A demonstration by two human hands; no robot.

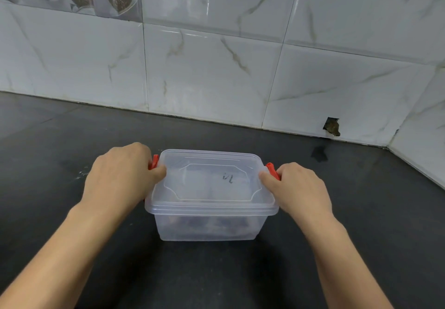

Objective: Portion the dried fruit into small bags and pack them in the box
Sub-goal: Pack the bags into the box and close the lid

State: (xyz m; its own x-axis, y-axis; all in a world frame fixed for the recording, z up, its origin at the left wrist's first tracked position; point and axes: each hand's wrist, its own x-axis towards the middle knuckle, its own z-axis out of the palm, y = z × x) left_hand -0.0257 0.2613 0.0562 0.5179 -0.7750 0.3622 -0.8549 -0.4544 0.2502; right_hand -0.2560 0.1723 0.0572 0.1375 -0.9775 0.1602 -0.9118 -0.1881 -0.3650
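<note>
— What are the hands doing?

— The left hand (122, 176) curls over one red latch (153, 162), the right hand (298, 188) over the other red latch (273, 170), thumbs pressing the lid (209, 181).

— And the box?

— The clear plastic box (207, 227) sits on the black counter (72, 140), lid on. Dark fruit shows dimly inside; bags I can't make out.

— Any writing?

— A dark scribble on the lid, unreadable. Both forearms reach straight forward.
</note>
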